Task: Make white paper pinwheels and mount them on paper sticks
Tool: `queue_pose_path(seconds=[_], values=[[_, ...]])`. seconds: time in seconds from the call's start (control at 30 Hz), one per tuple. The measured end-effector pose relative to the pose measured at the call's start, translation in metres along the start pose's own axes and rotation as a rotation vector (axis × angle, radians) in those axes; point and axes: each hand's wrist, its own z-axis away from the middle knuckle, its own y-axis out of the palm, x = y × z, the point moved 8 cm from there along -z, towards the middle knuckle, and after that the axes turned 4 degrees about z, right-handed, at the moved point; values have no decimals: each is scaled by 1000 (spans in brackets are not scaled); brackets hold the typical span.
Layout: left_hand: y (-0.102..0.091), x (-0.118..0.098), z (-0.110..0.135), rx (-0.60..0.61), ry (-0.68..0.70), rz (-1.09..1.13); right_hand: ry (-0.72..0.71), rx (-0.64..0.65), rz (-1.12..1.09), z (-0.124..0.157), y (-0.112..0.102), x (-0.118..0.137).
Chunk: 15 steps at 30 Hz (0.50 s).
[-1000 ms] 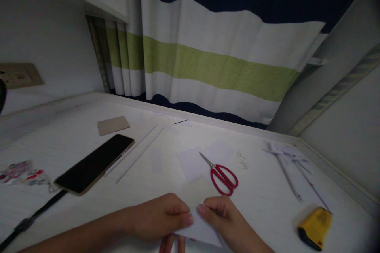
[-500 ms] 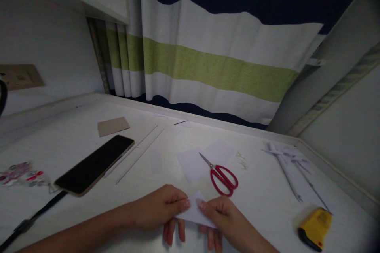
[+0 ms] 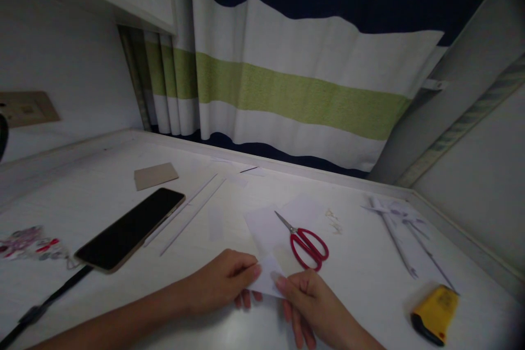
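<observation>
A small white piece of paper (image 3: 266,280) is held just above the white desk (image 3: 369,284) near its front edge. My left hand (image 3: 221,284) pinches its left side with thumb and forefinger. My right hand (image 3: 311,306) grips its right lower corner, with the other fingers stretched out under it. Red-handled scissors (image 3: 305,243) lie shut on a flat white sheet (image 3: 266,224) just beyond the hands.
A black phone (image 3: 129,228) with a cable lies at the left, a tan card (image 3: 156,175) behind it. Thin paper strips (image 3: 192,213) lie mid-desk. A yellow utility knife (image 3: 435,314) sits front right, rolled paper sticks (image 3: 394,229) beyond it. A striped curtain hangs behind.
Both hands have moved the paper a little forward and up from the frame's bottom edge. The paper looks smaller and more folded, and the fingers under it have spread.
</observation>
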Motion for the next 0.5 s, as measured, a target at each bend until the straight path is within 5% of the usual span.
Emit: queue_pose_path(seconds=[0.17,0.33,0.5], values=[[1,-1,-2,-32,44,60,-7,-39,103,4,2,-2],[-25,-15,-2,-206,117,53,-22,-90,238,1,-12,0],[-34,-15,0,-248,81,52,-161,-439,525,8,-63,27]])
